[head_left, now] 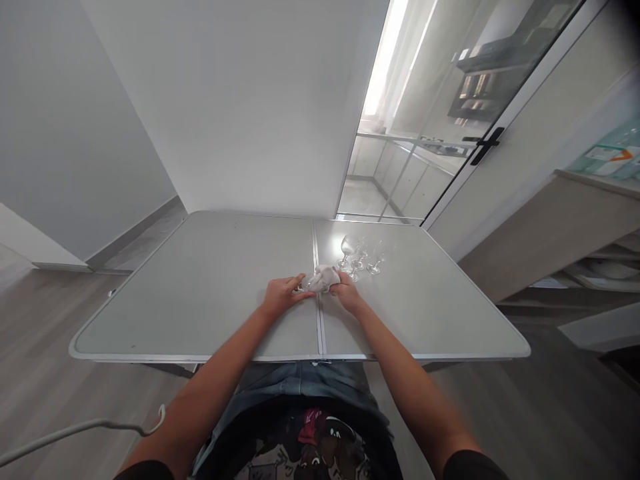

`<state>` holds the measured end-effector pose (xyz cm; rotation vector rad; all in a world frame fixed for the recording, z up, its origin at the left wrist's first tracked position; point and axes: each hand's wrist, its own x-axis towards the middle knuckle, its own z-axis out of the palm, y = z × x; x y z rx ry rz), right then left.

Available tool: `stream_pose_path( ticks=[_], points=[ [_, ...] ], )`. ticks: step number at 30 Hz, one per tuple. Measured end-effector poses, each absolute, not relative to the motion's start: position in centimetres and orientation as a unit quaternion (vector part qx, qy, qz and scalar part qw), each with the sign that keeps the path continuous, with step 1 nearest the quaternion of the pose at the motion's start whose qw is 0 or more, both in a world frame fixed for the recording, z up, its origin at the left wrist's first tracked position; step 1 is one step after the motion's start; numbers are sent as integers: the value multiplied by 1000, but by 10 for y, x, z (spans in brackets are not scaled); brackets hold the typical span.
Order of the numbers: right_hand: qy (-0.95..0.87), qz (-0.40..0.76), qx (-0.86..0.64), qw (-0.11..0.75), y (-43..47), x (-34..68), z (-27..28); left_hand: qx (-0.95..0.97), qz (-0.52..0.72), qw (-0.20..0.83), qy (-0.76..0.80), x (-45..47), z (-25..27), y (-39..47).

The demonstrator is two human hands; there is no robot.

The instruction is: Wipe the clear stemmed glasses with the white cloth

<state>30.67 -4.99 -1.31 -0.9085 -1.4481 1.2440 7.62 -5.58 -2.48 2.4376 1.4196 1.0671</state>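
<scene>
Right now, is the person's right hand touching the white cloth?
Touching. The head view shows the right hand pressed against the right side of the white cloth, with no gap between them.

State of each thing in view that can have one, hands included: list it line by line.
Left hand: gripping the held glass.
Right hand: gripping the cloth.
Held glass: clear, partly covered; its full shape is hidden.
Cloth: bunched, against the held glass.
Other glasses: upright, grouped on the table.
Table: unfolded, top flat.
Door: cannot tell if shut.
</scene>
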Motion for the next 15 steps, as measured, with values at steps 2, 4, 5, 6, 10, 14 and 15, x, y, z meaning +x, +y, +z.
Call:
stream_pose_path(
  ticks=[2, 4, 5, 6, 10, 14, 15],
  points=[
    [-516, 548, -384, 535, -50, 308, -15, 808, 360, 67, 461, 77, -26, -56],
    [-468, 560, -379, 569, -49, 308, -16, 810, 363, 68, 456, 77, -26, -55],
    [-454, 561, -376, 581, -48, 307, -17, 808, 366, 69, 457, 77, -26, -54],
    [-445, 558, -375, 592, -47, 307, -17, 803, 373, 69, 459, 76, -26, -53],
    [-430, 500, -396, 639, -45, 311, -14, 786, 420, 97, 443, 74, -25, -50],
    [-435, 437, -424, 663, -47, 318, -10, 760, 467, 151, 425, 75, -20, -49],
    [-439, 432, -428, 662, -48, 317, -10, 746, 477, 164, 435, 75, -18, -50]
  ],
)
